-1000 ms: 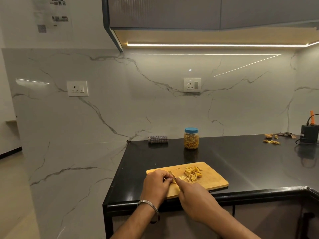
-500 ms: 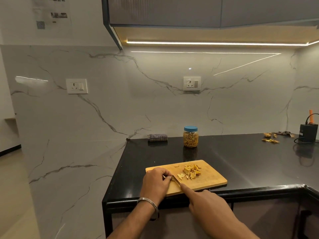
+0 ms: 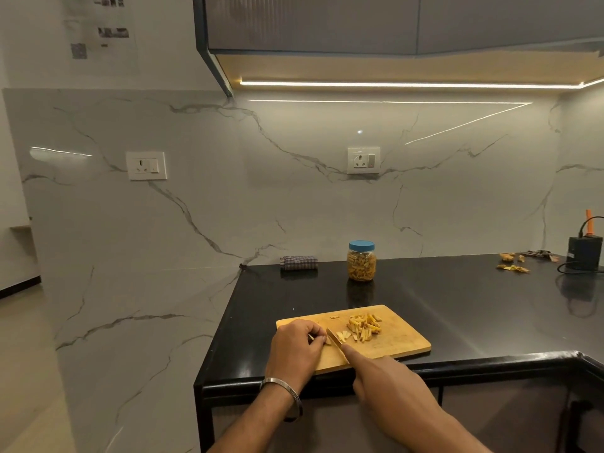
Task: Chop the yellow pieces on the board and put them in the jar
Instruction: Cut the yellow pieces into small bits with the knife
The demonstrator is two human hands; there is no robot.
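Most of the yellow pieces (image 3: pixel 363 326) are already lying cut in a loose heap on the wooden board (image 3: pixel 402 341), so you are well into the chopping — but none of this batch is in the jar yet. Nearest you, your right hand (image 3: pixel 389 384) is gripping the knife (image 3: pixel 336 344), forefinger stretched along its back, the blade slanting across the near left part of the board; its handle is hidden in your fist. Just left of the blade, your left hand (image 3: pixel 295 346) is curling its fingers over an uncut bit, pinning it to the board; how much is left under those fingers I cannot tell. A few flat slices are lying between the blade and the heap.

Beyond the board, well apart from it, the jar (image 3: pixel 361 261) is standing upright on the black counter (image 3: pixel 474 305), already fairly full of similar strips, with its blue lid (image 3: pixel 361 246) on — so you are still facing the unscrewing and the transfer.

Farther off, a paper sheet (image 3: pixel 101 34) is hanging on the wall far up and left of the board; its print is too small to read. No brand is showing anywhere.
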